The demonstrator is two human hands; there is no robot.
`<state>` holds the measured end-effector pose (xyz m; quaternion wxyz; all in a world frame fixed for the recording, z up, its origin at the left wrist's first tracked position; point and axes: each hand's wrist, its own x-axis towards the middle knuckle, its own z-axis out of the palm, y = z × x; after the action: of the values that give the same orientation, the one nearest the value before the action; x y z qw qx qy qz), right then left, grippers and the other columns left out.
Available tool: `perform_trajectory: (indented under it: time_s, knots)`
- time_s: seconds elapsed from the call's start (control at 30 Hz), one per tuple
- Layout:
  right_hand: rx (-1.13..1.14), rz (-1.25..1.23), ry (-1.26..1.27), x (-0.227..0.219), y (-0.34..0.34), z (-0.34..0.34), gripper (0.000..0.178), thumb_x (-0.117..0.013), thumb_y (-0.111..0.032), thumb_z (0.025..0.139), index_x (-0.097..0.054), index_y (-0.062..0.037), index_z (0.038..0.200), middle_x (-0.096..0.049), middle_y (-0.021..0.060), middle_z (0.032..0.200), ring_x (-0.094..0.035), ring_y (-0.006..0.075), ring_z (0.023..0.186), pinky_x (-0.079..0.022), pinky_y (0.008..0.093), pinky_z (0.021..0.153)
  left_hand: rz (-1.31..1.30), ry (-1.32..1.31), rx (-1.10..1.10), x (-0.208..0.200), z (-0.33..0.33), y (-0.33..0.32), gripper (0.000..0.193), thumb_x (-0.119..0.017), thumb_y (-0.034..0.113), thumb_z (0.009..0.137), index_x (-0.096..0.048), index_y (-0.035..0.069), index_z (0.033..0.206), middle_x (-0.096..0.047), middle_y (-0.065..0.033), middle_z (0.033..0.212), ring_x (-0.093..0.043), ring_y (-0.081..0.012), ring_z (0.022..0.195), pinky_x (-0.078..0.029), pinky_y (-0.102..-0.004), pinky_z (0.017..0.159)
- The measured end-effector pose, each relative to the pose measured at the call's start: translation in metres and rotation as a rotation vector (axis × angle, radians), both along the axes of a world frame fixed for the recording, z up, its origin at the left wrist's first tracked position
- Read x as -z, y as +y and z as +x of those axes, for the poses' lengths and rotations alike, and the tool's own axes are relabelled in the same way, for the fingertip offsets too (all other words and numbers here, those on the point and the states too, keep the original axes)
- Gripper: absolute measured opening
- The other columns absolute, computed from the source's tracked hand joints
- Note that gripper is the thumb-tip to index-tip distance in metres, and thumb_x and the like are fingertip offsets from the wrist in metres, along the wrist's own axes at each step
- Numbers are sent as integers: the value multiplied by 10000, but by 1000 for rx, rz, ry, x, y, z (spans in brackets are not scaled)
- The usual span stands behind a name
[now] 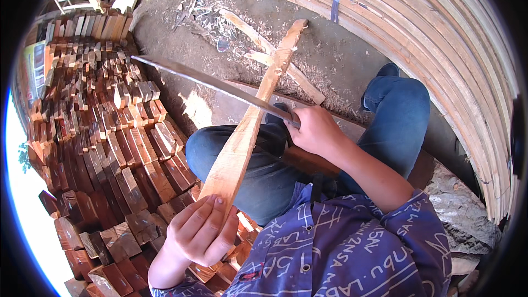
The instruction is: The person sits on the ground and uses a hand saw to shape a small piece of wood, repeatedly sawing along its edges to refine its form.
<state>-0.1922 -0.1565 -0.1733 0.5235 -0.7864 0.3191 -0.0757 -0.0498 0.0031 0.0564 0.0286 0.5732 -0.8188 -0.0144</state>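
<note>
My left hand (201,231) grips the broad near end of a paddle-shaped piece of pale wood (236,157), fingers on top. The piece slants away from me and narrows toward its far end, which lies over a wooden strip (304,83) near the ground. In my right hand (318,130), fingers are wrapped round the near end of a long, narrow grey metal tool (206,81) that tapers to a tip at the far left. Whether it is a file or a blade I cannot tell. It crosses above the middle of the wood.
Stacks of cut reddish-brown wood blocks (118,187) fill the left side. Long pale boards (418,27) curve along the far and right side. Shavings and another wood strip (247,30) lie on the ground (170,33). My bent knees (404,113) flank the work.
</note>
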Motion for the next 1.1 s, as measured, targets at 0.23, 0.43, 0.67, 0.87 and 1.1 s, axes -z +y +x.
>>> perform_trajectory:
  time_s: [0.23,0.43,0.67,0.87,1.1]
  knots:
    - [91,60,250,52,-27,-20,215,-687,-194,821,-674,21,817,-638,236,690,-653,428,712,-517,500,670,74,0,59,3,12,1,151,-738,44,748,-653,27,871,-702,-112,803,-705,-221,730,-620,-321,684]
    - [27,91,120,-5,-12,-14,215,-669,-186,814,-686,27,836,-661,245,758,-659,427,768,-527,498,733,22,0,-16,-2,5,1,183,-752,42,741,-643,27,887,-697,-118,789,-705,-218,729,-616,-319,664]
    - [26,56,181,32,-8,-24,183,-677,-184,760,-693,-14,823,-672,244,775,-667,426,779,-536,508,725,54,-33,12,-5,9,3,178,-742,41,733,-645,26,882,-694,-109,780,-700,-224,726,-617,-326,677]
    - [-3,32,146,7,1,-18,181,-696,-167,793,-681,9,835,-648,250,731,-648,446,753,-520,509,708,24,24,-9,4,15,8,183,-756,40,736,-639,21,876,-685,-111,781,-695,-220,720,-613,-330,666]
    - [-26,-115,123,13,-2,-16,198,-704,-147,725,-680,10,844,-661,243,745,-661,431,750,-534,501,705,51,-2,29,0,10,7,196,-759,56,741,-647,20,899,-692,-120,807,-701,-219,735,-618,-337,690]
